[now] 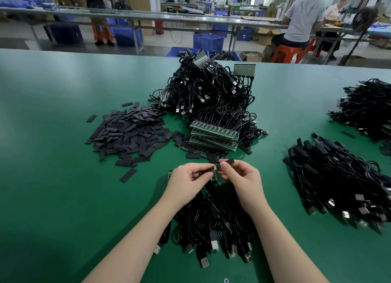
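Landmark is the board-strip stack, the green PCB strips mid-table. Everything below is relative to it.

Your left hand is just in front of the stack, slightly left of it. Thumb and forefinger pinch a small circuit board, and the other fingers are curled under.

Your right hand is just in front of the stack, slightly right of it. Thumb and forefinger pinch a black sleeve.

The sleeve's end meets the board's end between your two hands. I can't tell how far the sleeve is over the board, because your fingertips cover the joint. Both parts are held off the table, near the stack's front edge.

- **In front of the stack:** the cable bundle lies under and between your wrists, USB plugs pointing toward you.
- **Left of the stack:** the loose sleeve pile, with a few strays reaching the stack's left edge.
- **Directly behind the stack:** the big cable heap, touching it, with more board strips on top of the heap.
- **Right of the stack:** the sleeved cable pile, well apart.
- **Further right and behind:** the far cable heap.

All of it sits on the green table.
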Demonstrator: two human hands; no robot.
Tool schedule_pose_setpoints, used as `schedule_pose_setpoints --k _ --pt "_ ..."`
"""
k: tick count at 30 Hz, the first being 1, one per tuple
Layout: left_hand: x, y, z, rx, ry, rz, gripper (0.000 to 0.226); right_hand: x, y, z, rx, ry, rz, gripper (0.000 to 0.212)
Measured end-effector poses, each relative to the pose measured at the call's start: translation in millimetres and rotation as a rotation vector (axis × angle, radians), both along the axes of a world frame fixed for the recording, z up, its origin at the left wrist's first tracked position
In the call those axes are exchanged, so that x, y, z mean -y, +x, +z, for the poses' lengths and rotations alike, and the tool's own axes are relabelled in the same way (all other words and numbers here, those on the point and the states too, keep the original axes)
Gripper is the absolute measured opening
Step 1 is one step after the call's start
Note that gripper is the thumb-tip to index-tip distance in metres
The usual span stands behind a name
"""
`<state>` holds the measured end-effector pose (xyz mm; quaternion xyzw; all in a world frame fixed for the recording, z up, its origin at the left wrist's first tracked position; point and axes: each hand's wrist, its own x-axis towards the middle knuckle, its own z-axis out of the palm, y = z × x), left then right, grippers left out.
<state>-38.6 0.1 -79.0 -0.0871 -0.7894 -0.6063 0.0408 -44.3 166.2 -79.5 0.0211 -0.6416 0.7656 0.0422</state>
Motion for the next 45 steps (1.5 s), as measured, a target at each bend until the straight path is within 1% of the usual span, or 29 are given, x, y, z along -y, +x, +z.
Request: schedule_pose_setpoints --k 3,7,11,17,20,24,27,33,37,41,45 --pt "-0.5 0.7 -0.7 -0.001 -0.011 0.005 0.028 -0.7 -0.3 -0.2 -0.007 0.024 -0.007 0.014" --pt "0.1 1.2 -0.1 0.019 0.003 0.004 0.027 -1.4 -0.7 -3.0 -0.026 0.023 0.010 0.018" --pt "-0.3 0.6 0.3 0.020 0.011 -0.001 0.026 -1.7 -0.7 -3.1 -0.029 0.019 0.032 0.008" --pt "1.1 0.4 0.3 0.015 0.017 0.000 0.027 -3.6 -0.5 -4.4 -0.045 0.054 0.028 0.009" --pt "0.6 0.8 0.2 0.015 0.014 0.000 0.025 -3.6 -0.2 -3.4 -0.049 0.033 0.029 0.010" --pt "0.9 2.2 1.2 -0.002 0.009 -0.006 0.030 -3.5 0.9 -3.3 -0.067 0.067 0.020 0.018" --pt "1.3 2.7 0.8 -0.010 0.022 -0.005 0.032 -3.0 0.9 -3.3 -0.077 0.067 0.018 0.018" --pt "0.8 1.3 1.1 -0.010 0.030 -0.007 0.030 -3.8 -1.5 -2.6 -0.042 0.001 0.036 0.010" --pt "0.8 2.7 2.2 -0.015 0.019 0.000 0.030 -4.0 -1.7 -3.6 -0.037 0.009 0.043 0.009" --pt "0.3 2.9 3.5 -0.017 0.037 -0.012 0.031 -4.9 -1.6 -4.2 -0.053 0.056 0.059 0.021" --pt "0.2 1.8 1.5 -0.027 0.032 -0.009 0.032 -4.9 -1.4 -2.3 -0.050 0.085 0.058 0.024"
